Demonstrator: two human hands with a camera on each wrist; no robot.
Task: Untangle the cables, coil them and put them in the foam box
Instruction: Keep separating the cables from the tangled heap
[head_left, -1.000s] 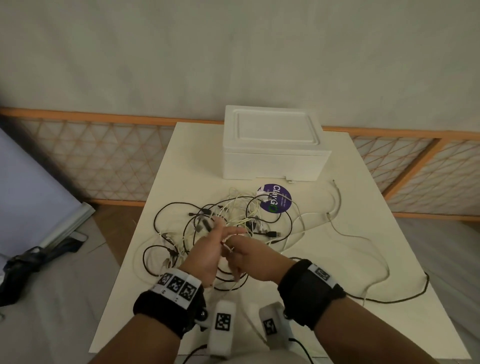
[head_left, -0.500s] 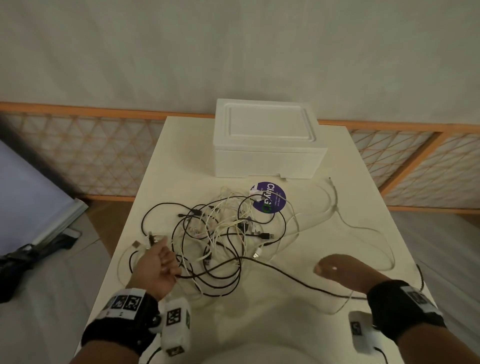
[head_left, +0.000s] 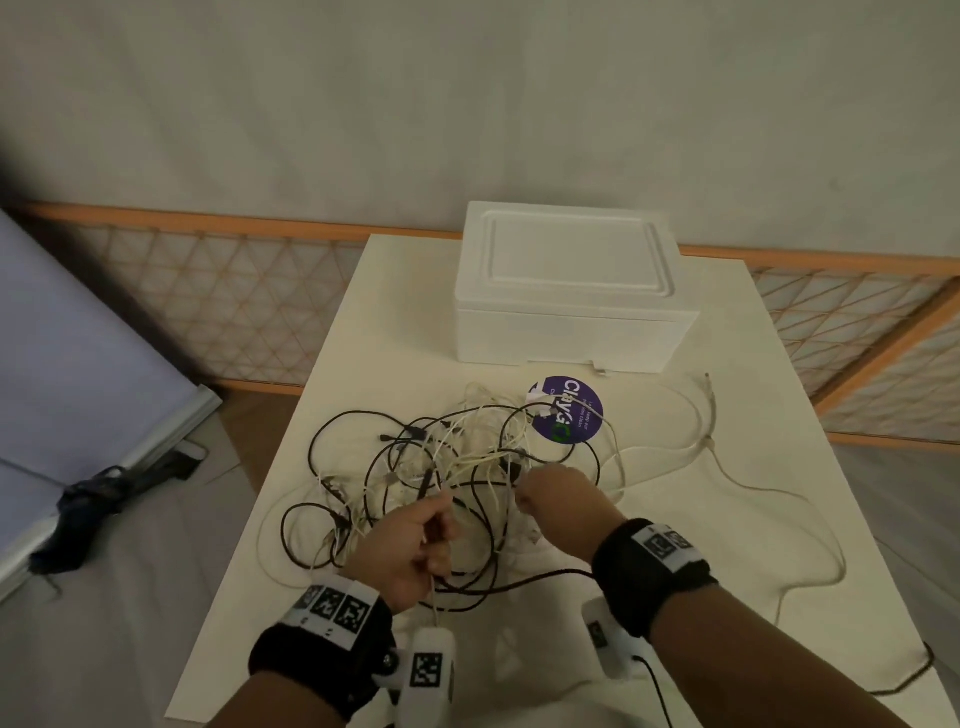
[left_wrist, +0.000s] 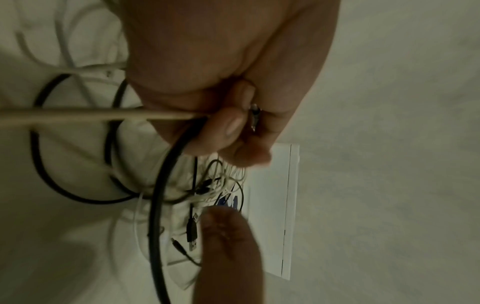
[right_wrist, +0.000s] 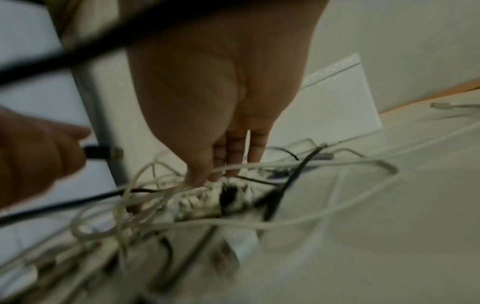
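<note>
A tangle of black and white cables (head_left: 452, 467) lies mid-table in front of the white foam box (head_left: 571, 291), whose lid is on. My left hand (head_left: 439, 519) hovers over the tangle's near side, fingers curled round a black cable (left_wrist: 166, 185) near its USB plug (right_wrist: 101, 152), with a pale cable (left_wrist: 91, 116) also running through the fist. My right hand (head_left: 522, 499) is just to its right, thumb and fingers (right_wrist: 231, 160) dipped into the knot and pinching white strands (right_wrist: 259, 164). The box (left_wrist: 270, 205) shows behind both hands.
A round purple sticker (head_left: 566, 410) lies between the box and the tangle. A long white cable (head_left: 753, 488) loops over the table's right half (head_left: 675, 530); a black one trails to the front right edge (head_left: 909, 675). A lattice rail (head_left: 234, 312) runs behind.
Half a second ago my hands were spread wide, the right one open near the right edge. Both have come back to the middle, and the right now pinches white strands.
</note>
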